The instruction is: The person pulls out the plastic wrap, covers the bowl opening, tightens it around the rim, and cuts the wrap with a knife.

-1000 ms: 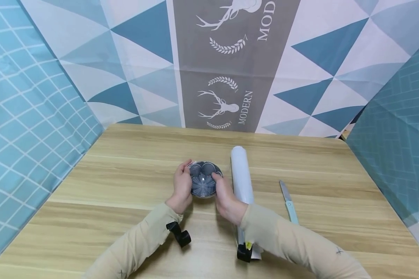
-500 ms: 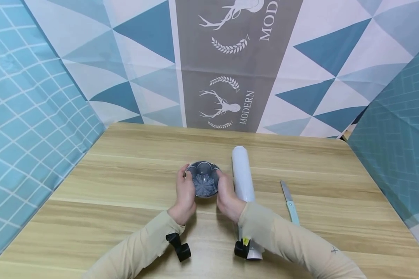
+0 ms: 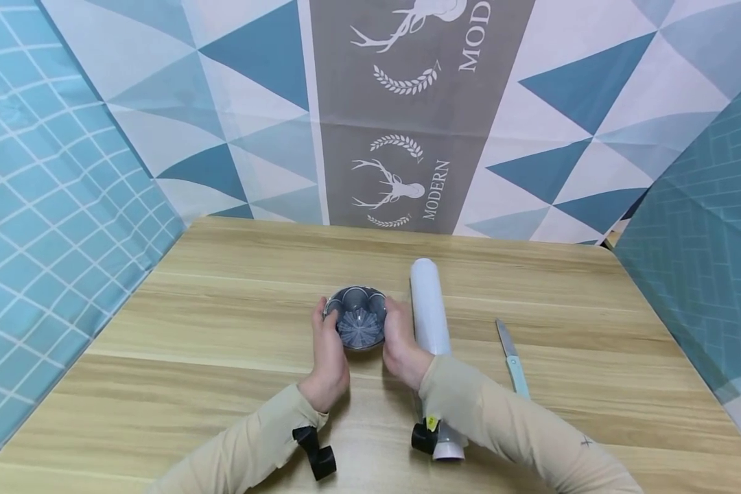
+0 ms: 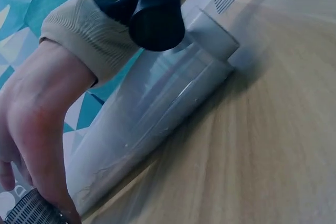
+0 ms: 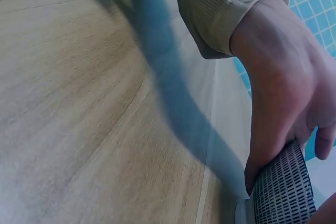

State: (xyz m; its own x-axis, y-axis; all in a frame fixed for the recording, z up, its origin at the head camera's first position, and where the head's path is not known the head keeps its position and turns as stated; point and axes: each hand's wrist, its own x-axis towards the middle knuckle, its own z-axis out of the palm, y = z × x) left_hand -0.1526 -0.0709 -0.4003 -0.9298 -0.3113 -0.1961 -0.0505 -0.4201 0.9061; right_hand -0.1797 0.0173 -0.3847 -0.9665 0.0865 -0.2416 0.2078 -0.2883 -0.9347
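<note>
A dark grey, see-through bowl (image 3: pixel 359 328) with a starburst base and rounded panels round its inside stands in the middle of the head view. My left hand (image 3: pixel 329 353) holds its left side, thumb at the rim and fingers along the outer wall. On the opposite side my right hand (image 3: pixel 403 346) grips the wall, its fingers mostly hidden behind the bowl. Both wrist views catch part of the finely ribbed outer wall (image 5: pixel 283 187). Just right of the bowl, under the right wrist, lies a long white roll of clear film (image 3: pixel 429 309).
A knife (image 3: pixel 511 357) with a pale teal handle lies right of the roll, blade pointing away. The wooden table (image 3: pixel 234 309) ends at a patterned backdrop (image 3: pixel 383 171), with blue tiled-print sheets on both sides. Black cameras hang from both wrists.
The bowl has turned a little between the hands, its panels shifting round. The right thumb has drawn back from inside the bowl to its rim, and the left fingers have shifted slightly along the side.
</note>
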